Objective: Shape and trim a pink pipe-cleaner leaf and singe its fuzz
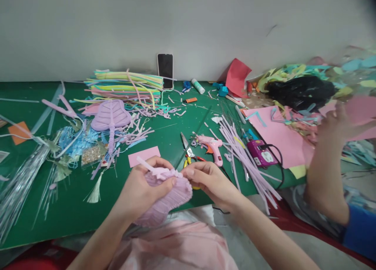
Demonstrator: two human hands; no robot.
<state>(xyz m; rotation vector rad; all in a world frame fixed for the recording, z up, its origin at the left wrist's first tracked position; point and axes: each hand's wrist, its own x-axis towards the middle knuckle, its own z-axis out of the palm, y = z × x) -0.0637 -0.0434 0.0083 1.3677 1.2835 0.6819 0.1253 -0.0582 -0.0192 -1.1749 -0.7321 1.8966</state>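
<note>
The ribbed lilac chenille-stem piece point(163, 203) is at about half past six in the view, held over the near edge of the green table point(164, 133). The left hand point(139, 191) grasps it with the thumb pressed on top, near the bunched upper rim, where a pale loose stem end point(143, 163) sticks out toward eleven o'clock. The right hand point(210, 180) has its fingertips pinched on the rim at the piece's two o'clock; whether they also grip a separate strand cannot be told. The piece looks very light, soft and fuzzy, so it should hardly slip, but its wire cores probably bend easily and the rows could splay or flatten under a hard squeeze. The thick gathered rim seems the best hold, with the ribbed body supported lightly from beneath. As for containers, a clear pouch point(93, 154) at about half past eight holds small gold-coloured beads; whether it is sealed cannot be made out. Toward half past two sits a crumpled black plastic bag point(302, 91), its contents, if any, hidden.
</note>
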